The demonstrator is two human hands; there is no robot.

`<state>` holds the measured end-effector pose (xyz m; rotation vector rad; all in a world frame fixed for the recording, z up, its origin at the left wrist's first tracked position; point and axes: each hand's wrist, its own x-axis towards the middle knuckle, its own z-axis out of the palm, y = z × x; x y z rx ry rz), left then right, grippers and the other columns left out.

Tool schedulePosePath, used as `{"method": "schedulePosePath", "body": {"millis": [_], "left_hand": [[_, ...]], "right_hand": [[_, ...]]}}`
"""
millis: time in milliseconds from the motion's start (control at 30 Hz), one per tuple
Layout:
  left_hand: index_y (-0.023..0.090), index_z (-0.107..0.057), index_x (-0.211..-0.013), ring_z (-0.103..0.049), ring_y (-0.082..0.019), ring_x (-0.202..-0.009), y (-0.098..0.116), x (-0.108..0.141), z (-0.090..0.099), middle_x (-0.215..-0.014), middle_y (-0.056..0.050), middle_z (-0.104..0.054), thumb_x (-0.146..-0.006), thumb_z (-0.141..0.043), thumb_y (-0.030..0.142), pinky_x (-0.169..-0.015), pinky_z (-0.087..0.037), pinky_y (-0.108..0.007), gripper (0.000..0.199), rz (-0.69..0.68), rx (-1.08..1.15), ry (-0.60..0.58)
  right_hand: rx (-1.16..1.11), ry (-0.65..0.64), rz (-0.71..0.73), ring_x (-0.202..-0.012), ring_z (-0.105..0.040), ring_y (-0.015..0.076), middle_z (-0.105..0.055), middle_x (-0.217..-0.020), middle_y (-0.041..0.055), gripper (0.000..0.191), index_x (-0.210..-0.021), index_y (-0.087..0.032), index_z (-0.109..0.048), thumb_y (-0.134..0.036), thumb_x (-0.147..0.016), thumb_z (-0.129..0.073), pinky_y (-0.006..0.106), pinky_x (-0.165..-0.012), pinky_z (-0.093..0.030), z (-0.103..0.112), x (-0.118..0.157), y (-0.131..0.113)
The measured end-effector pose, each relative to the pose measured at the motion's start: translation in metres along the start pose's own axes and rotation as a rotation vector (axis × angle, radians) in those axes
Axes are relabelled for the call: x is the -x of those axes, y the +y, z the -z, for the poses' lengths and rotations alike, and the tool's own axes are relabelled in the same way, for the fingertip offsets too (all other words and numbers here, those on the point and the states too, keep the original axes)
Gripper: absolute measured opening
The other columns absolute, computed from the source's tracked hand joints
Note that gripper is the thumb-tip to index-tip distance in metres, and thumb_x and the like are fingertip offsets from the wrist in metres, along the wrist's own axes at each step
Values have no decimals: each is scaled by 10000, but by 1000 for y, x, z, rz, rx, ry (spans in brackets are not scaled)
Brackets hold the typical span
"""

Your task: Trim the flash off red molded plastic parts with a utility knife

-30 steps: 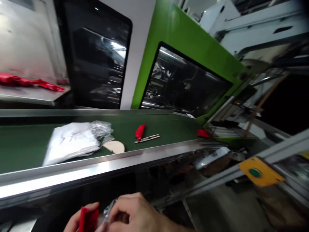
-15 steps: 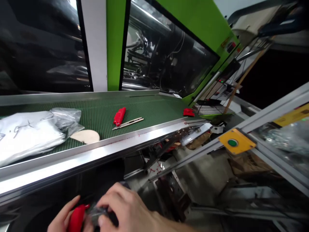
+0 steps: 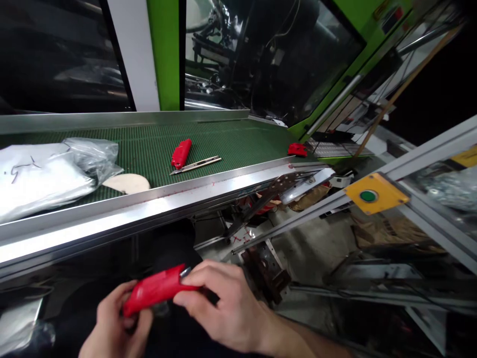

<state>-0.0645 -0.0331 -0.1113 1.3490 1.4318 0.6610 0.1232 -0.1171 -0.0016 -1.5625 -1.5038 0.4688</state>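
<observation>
Low in the view, my left hand (image 3: 121, 318) grips the left end of a long red plastic handle (image 3: 158, 289). At its right end, my right hand (image 3: 227, 303) is closed, thumb and fingers around the tip. A small shiny grey piece (image 3: 185, 272) shows by the right fingertips; what it is I cannot make out. Beyond my hands, a similar red plastic piece (image 3: 181, 153) lies on the green ribbed conveyor belt (image 3: 149, 144). Beside it is a slim metal cutter knife (image 3: 196, 165) with its pointed blade toward the left.
A white plastic bag (image 3: 40, 174) with handwriting and a pale rounded disc (image 3: 128, 183) lie on the belt's left. Another red piece (image 3: 297, 149) sits at its right end. A metal rail (image 3: 156, 205) edges the belt. A yellow button box (image 3: 376, 194) is mounted on a frame at right.
The red handle has come up into fuller view, now stretched between both hands. Dark and clear material seen by the right fingers earlier no longer shows there. The camera view has tilted downward.
</observation>
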Motion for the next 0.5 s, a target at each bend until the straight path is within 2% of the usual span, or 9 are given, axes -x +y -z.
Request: {"method": "schedulePosePath", "body": {"millis": [67, 167, 233, 333, 500], "left_hand": [[290, -610, -915, -620, -206, -681, 5, -3, 7, -772, 34, -684, -483, -845, 581, -612, -525, -275, 572, 81, 115, -50], [244, -616, -862, -612, -158, -666, 13, -5, 13, -768, 44, -682, -496, -842, 633, -607, -532, -213, 580, 242, 308, -128], [223, -632, -867, -606, -144, -667, 20, -2, 13, -745, 38, -670, -473, -864, 611, -601, -533, -178, 600, 305, 354, -132], [205, -656, -875, -594, -136, -666, 28, 4, 11, -696, 27, -657, -445, -883, 588, -588, -521, -139, 619, 351, 405, -105], [212, -685, -922, -616, -171, -787, 32, 12, 9, -850, 1, -715, -314, -926, 551, -659, -537, -134, 736, 409, 442, -36]], "right_hand": [[58, 7, 137, -818, -641, 124, -703, -891, 60, 192, -983, -150, -663, -286, -935, -537, 234, -780, -543, 7, 4, -2], [211, -80, 281, -776, -610, 146, -697, -922, 70, 219, -1078, -123, -648, -196, -915, -523, 272, -724, -549, 10, 10, -2], [296, -96, 321, -711, -580, 155, -692, -886, 71, 230, -1079, -112, -649, -178, -902, -517, 292, -644, -535, 9, 13, 0], [317, -104, 343, -698, -571, 159, -690, -847, 72, 209, -1035, -103, -657, -179, -897, -519, 295, -626, -526, 8, 15, 2], [366, -172, 385, -731, -597, 172, -705, -890, 72, 194, -973, -109, -673, -147, -890, -502, 311, -621, -523, 4, 15, 4]]}}
